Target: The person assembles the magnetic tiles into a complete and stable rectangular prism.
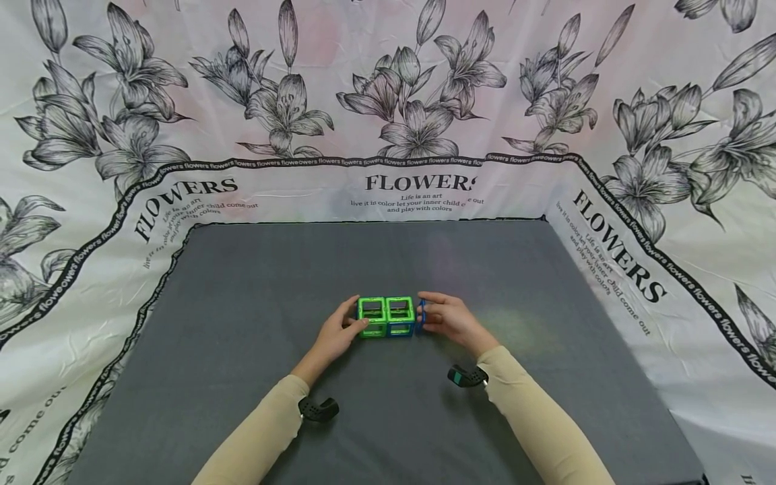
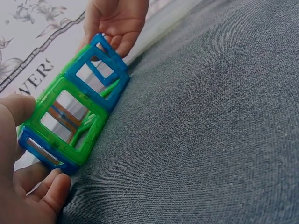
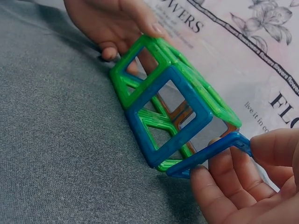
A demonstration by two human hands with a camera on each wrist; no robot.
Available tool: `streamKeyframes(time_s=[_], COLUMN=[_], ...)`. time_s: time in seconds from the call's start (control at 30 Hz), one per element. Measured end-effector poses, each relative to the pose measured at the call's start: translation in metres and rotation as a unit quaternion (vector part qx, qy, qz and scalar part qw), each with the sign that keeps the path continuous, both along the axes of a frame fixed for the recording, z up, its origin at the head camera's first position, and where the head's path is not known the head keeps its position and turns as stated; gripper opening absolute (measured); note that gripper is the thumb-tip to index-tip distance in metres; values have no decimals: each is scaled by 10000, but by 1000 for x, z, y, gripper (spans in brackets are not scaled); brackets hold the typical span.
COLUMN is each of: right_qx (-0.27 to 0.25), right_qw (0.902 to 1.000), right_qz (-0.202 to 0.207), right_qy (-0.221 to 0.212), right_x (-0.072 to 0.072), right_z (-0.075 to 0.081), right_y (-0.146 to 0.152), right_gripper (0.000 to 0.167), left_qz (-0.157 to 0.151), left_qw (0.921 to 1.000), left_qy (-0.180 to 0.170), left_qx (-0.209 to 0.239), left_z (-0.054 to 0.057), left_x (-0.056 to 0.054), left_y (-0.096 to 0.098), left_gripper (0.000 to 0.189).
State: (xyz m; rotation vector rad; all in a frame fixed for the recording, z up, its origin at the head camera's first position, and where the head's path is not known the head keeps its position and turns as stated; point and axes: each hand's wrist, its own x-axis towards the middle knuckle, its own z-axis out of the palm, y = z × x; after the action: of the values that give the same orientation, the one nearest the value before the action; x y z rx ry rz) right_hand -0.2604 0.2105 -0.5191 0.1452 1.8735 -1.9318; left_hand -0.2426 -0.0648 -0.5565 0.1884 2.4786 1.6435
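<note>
Magnetic building tiles form a two-cube block (image 1: 386,311) on the grey cloth. Its top is green, the near side is green at left and blue at right, and orange tiles show at the back. My left hand (image 1: 332,337) holds the block's left end, thumb on the near side and fingers around the end. At the other end my right hand (image 1: 451,320) pinches a blue square tile (image 3: 205,156) between thumb and fingers. The right wrist view shows this tile tilted at the block's right end, its lower edge close to the block; whether they touch I cannot tell.
Grey cloth (image 1: 291,269) covers the table around the block. White flower-printed fabric (image 1: 315,195) rises at the back and along both sides. A black wrist device (image 1: 319,409) sits by the left cuff, another (image 1: 467,376) by the right.
</note>
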Motion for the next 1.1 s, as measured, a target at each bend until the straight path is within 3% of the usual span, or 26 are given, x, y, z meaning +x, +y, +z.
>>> streamKeyframes(time_s=[0.23,0.7,1.1], right_qx=[130,673,107], right_qw=[9999,9971,9997], right_qz=[-16,154,-196], right_qy=[-36,312,67], right_x=[-2,-4,-3], right_z=[0,-1,-10], right_y=[-6,-17,-18], right_gripper=[50,51,50], left_qz=[0,19,30], left_qw=[10000,10000,9999], left_qy=[-12,0,10], left_qx=[9,87,141], left_z=[1,2,2], left_x=[0,0,2], left_y=[1,1,0], left_gripper=[63,63,63])
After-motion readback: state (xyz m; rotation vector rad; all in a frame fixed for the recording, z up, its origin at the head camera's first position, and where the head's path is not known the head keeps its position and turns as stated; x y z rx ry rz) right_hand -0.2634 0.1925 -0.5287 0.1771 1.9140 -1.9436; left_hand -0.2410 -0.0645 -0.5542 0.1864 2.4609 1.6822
